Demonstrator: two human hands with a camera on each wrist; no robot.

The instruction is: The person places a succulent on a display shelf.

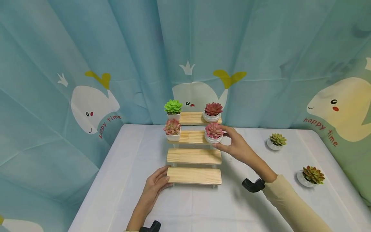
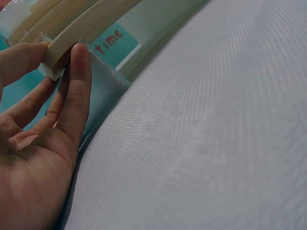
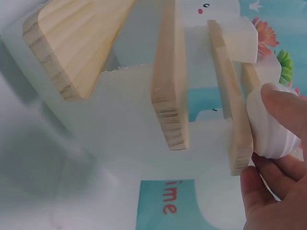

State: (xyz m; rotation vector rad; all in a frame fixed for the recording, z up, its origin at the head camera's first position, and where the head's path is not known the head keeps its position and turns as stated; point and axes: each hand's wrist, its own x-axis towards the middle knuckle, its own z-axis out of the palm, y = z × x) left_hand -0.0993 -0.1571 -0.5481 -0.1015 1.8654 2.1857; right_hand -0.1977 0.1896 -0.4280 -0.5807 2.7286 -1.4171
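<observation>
A four-step wooden stand (image 1: 194,156) rises toward the curtain. My right hand (image 1: 237,145) holds the round white pot of a pink succulent (image 1: 214,131) at the right end of the second step from the top. In the right wrist view, that white pot (image 3: 272,127) sits against the board, with my thumb and fingers around it. My left hand (image 1: 156,183) grips the left end of the lowest board (image 2: 64,45), thumb above and fingers beneath. A dark red succulent (image 1: 213,112) and a bright green one (image 1: 173,109) stand on the top step. A pinkish-green succulent (image 1: 173,129) is on the second step's left end.
On the white-covered table (image 1: 136,146), two more potted succulents stand at the right: a light green one (image 1: 276,141) and a red-green one (image 1: 311,176). A blue whale-print curtain (image 1: 139,64) hangs right behind the stand. The two lower steps bear no pots.
</observation>
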